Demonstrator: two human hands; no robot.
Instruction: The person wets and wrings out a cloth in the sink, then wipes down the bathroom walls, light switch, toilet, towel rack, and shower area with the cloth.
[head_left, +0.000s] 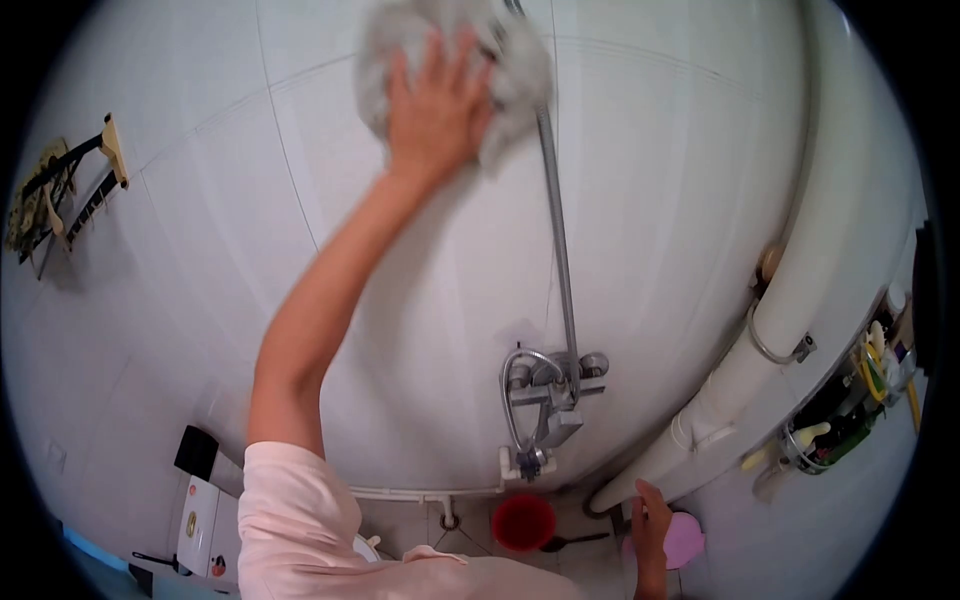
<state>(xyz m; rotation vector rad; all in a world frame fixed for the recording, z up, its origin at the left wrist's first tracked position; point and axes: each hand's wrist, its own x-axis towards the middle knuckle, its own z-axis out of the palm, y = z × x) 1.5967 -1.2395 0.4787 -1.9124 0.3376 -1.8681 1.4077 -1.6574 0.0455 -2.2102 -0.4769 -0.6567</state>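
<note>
High on the white tiled wall, my left hand (435, 115) presses a crumpled grey cloth (520, 75) flat against the tiles, fingers spread over it. The cloth is blurred by motion and covers part of the metal shower bar (557, 220). Below, a chrome shower mixer (550, 385) with a looped hose is fixed to the wall. My right hand (650, 520) hangs low at the lower right, its fingers apart with nothing visible in them. Close beside it is a pink plastic item (684, 540), partly hidden by the hand.
A thick white pipe (790, 320) runs down the right corner. Toiletries and brushes crowd a wall rack (825, 435) on the right. On the floor are a red basin (523, 522) and a dark brush-like item (570, 541). A folding rack (75, 190) hangs on the left wall.
</note>
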